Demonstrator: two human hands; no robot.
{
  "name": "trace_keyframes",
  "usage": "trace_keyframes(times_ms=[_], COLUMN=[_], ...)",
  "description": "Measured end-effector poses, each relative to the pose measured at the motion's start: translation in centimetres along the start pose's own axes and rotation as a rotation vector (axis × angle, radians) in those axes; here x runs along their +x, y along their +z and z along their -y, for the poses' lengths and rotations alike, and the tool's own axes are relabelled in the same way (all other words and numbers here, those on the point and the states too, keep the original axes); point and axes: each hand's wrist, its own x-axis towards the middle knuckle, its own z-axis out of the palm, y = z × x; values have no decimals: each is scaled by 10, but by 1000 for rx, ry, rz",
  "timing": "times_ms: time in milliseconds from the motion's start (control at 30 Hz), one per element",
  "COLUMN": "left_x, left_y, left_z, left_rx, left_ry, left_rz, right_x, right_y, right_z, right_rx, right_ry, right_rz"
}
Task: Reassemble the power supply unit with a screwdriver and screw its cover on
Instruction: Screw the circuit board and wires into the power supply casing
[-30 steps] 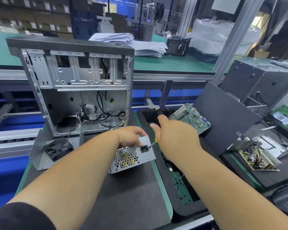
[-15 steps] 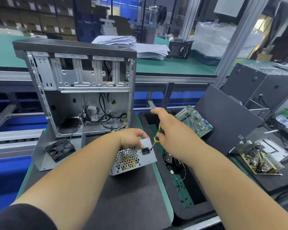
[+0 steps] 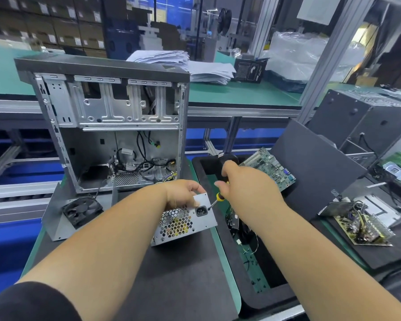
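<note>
The left hand hides the power supply unit's far top edge; the right hand covers most of the screwdriver handle. The screw at its tip is too small to tell.

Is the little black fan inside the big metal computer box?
No, the black fan lies on the mat outside the open computer case, beside its lower left corner.
</note>
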Motion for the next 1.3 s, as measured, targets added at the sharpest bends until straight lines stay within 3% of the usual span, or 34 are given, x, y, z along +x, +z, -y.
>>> trace_keyframes(times_ms=[100,200,267,433,500,567,633,800,933,1000,1100,1167,1233,1300], left_x=[0,0,0,2,3,4,6,8,10,10,12,14,15,17], left_y=[-1,-2,-3,-1,-2,-3,-4,-8,-10,-11,-15,-17,-18,-19], left_z=[0,-2,-1,1,2,3,4,3,3,3,3,3,4,5], left_rx=[21,54,55,50,68,75,86,111,131,133,165,171,161,160], left_ry=[0,5,3,0,1,1,4,16,22,28,28,28,30,23], left_rz=[16,10,12,4,-6,-11,-5,8,5,8,15,16,20,21], right_x=[2,2,3,5,6,7,7,9,12,14,15,15,19,21], right_y=[3,-2,-5,2,3,2,0,6,4,5,10,12,7,4], right_z=[1,0,-1,-3,-6,-9,-9,-6,-8,-7,-6,-10,-15,-16], right_rx=[-96,249,310,-125,-45,179,251,-109,344,248,-118,-8,284,322], right_ry=[90,-21,-91,53,56,-45,-127,0,-124,-160,-40,-11,-55,-109], right_rz=[-4,80,112,-10,-33,31,83,-44,46,23,-66,-52,39,77])
